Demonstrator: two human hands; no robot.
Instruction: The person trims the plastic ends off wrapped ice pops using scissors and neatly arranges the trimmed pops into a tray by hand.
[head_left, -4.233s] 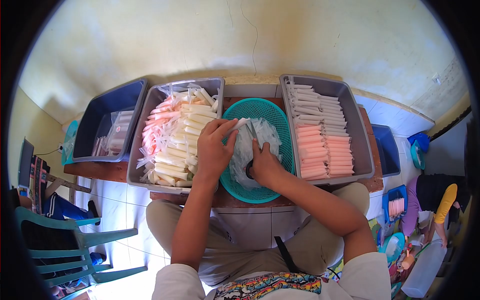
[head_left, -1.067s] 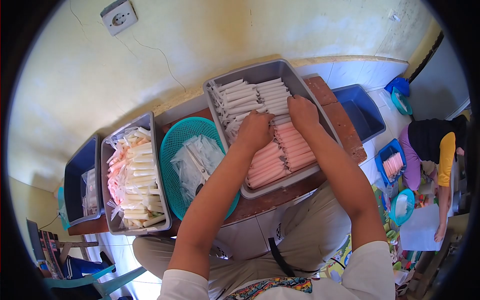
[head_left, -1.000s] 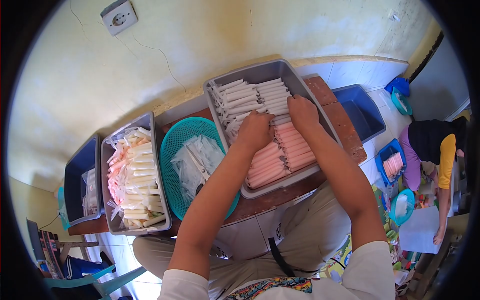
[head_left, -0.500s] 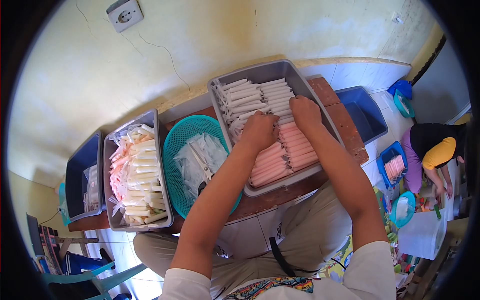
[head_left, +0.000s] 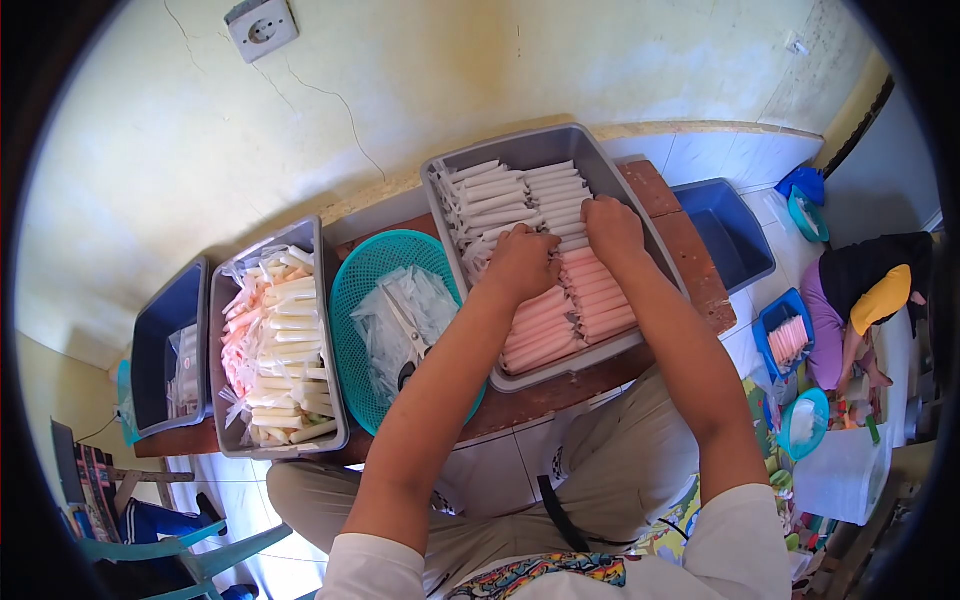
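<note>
Both hands are in the right grey tub, which holds rows of white sticks and pink sticks in clear wrap. My left hand has its fingers curled down on the sticks where white meets pink. My right hand is closed at the right ends of the white sticks. Whatever lies under the fingers of either hand is hidden. Left of this tub, a teal basket holds clear plastic scraps with open scissors on top.
Another grey tub holds loose pink and cream sticks; a dark tub stands left of it. A blue bin is beyond the wooden bench. At right a person bends near a smaller blue bin. A green chair stands lower left.
The scissors, earlier in my right hand, now lie in the basket. Both hands have moved into the right tub, and the view has turned right. Lately they have hardly moved; the other person's arms shifted.
</note>
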